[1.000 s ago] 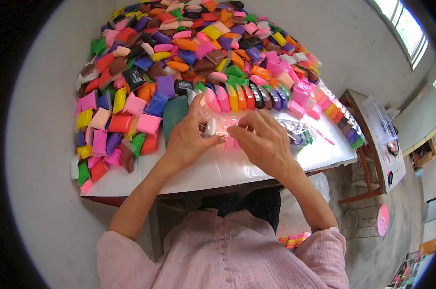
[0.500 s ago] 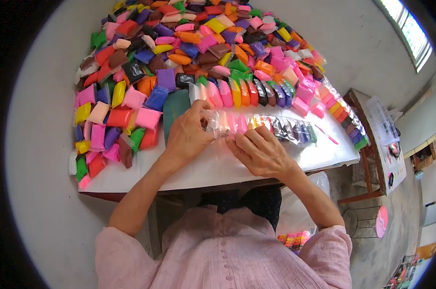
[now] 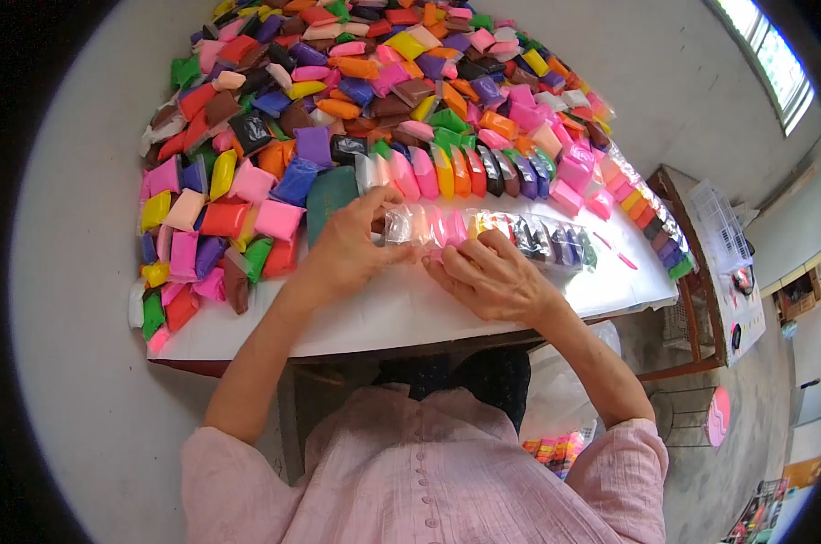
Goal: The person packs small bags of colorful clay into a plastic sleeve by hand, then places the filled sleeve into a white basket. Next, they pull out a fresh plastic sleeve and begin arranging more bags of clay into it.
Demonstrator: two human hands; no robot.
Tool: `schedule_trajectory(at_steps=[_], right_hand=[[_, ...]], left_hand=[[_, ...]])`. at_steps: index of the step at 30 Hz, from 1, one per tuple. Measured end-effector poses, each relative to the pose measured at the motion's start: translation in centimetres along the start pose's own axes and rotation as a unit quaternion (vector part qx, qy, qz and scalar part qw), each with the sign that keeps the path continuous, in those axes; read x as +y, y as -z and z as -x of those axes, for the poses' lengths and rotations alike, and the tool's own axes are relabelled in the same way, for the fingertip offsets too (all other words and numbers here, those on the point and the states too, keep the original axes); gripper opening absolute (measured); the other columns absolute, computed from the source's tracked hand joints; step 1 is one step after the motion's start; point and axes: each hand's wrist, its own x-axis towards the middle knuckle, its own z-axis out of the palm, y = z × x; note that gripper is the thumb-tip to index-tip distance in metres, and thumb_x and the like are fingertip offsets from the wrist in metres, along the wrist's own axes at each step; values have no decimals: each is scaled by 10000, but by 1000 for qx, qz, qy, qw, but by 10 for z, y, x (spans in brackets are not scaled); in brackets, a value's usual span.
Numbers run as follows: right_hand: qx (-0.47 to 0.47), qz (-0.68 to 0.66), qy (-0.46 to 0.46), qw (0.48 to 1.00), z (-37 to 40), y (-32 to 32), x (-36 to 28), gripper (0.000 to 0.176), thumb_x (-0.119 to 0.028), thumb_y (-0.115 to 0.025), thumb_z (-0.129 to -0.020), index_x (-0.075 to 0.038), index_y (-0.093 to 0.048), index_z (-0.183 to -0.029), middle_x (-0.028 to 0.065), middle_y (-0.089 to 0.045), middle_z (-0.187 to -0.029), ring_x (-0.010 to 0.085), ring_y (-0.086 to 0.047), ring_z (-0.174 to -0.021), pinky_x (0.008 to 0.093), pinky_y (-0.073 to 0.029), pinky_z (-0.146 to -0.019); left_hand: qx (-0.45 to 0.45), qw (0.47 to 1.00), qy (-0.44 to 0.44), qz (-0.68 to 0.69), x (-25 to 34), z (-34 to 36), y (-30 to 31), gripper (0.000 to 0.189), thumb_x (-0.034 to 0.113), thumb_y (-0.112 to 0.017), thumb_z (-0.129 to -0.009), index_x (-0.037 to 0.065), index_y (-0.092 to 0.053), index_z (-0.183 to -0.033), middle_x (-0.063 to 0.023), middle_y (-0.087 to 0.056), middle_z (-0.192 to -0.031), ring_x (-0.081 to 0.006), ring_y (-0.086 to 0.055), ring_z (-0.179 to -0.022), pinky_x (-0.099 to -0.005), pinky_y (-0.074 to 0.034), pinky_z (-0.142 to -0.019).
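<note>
A long clear plastic bag (image 3: 539, 241) lies on the white table, filled with a row of small coloured packets from pale pink to dark blue. My left hand (image 3: 352, 243) is at the bag's left end, thumb on its near edge and fingers curled round the far side. My right hand (image 3: 490, 279) has its fingers bent together, pinching the near edge at about the middle; the fingertips are partly hidden. Just beyond the bag stands a second row of coloured packets (image 3: 477, 172), upright side by side. A dark green flat object (image 3: 333, 201) lies left of that row.
A big heap of loose coloured packets (image 3: 374, 86) covers the far and left parts of the table (image 3: 356, 317). Another filled bag (image 3: 651, 222) lies along the right edge. A pink tool (image 3: 617, 252) is near it. A side table (image 3: 732, 308) and a stool (image 3: 717, 417) stand right.
The bag's left end now lies flatter and straighter; before, its plastic was bunched in my left fingers. My left hand has shifted slightly; the right has barely moved.
</note>
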Motion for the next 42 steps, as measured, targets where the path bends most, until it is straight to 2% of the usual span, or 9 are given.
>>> schedule_trajectory(at_steps=[6,12,15,18,24,30,37,40,42], right_hand=[[-8,-12,-15,1000,-1,-1,0,436,-164,-623,-751,-22,-646,-1163,37,-538,-969,174,-535,-873,329,-456,-776],[-13,-3,-23,1000,-2,-2,0,440,-148,-634,-746,-14,-649,-1164,43,-534,-944,186,-546,-865,339,-468,-786],[-24,-5,-27,999,-1,-2,-1,440,-154,-630,-750,-7,-649,-1164,41,-536,-950,185,-547,-876,336,-468,-788],[-24,-8,-31,999,0,-3,-1,442,-155,-626,-753,-2,-648,-1167,39,-541,-960,183,-547,-879,336,-467,-786],[-2,34,-21,999,-2,-6,2,355,-206,-610,-758,-13,-651,-1053,19,-534,-944,139,-508,-881,288,-417,-742],[-10,41,-24,999,-1,-8,0,375,-202,-617,-756,-4,-648,-1073,19,-541,-939,143,-511,-871,287,-413,-736],[-25,46,-34,998,-3,-5,-1,282,-176,-622,-727,-5,-675,-945,37,-537,-922,161,-506,-847,300,-416,-730],[-85,33,-43,995,-3,-2,-2,403,-141,-624,-760,29,-644,-1125,60,-566,-1031,187,-546,-894,328,-458,-772],[-85,27,-45,995,-3,-3,-3,403,-141,-626,-759,33,-644,-1122,65,-567,-1033,191,-545,-893,330,-458,-773]], left_hand=[[36,996,-78,29,7,16,23,727,41,-685,-746,52,-431,-1427,-119,-569,-1319,-240,-494,-1301,-361,-334,-1129],[35,986,-76,-144,12,11,2,878,224,-823,-701,35,-401,-1447,-155,-543,-1324,-315,-485,-1280,-413,-347,-1112],[73,971,-130,-186,1,6,-2,863,275,-867,-665,35,-448,-1380,-164,-550,-1295,-338,-502,-1238,-406,-376,-1074],[103,966,-88,-222,14,10,2,644,243,-868,-666,34,-542,-1181,-165,-553,-1303,-344,-503,-1240,-407,-390,-1051],[126,956,-122,-235,0,15,0,336,188,-842,-670,46,-578,-823,-151,-565,-1319,-346,-493,-1267,-433,-371,-1056],[114,952,-146,-244,-10,12,-2,240,149,-800,-682,40,-587,-681,-120,-609,-1281,-325,-467,-1315,-442,-335,-1082],[113,943,-123,-287,-7,8,-5,225,186,-773,-702,51,-594,-701,-115,-621,-1246,-305,-496,-1266,-442,-342,-1047],[96,947,-89,-294,3,5,-3,238,190,-771,-707,52,-605,-807,-116,-627,-1216,-297,-525,-1206,-431,-353,-1009],[63,949,-21,-308,10,4,0,301,191,-775,-705,55,-603,-912,-121,-626,-1206,-296,-537,-1171,-422,-355,-990]])
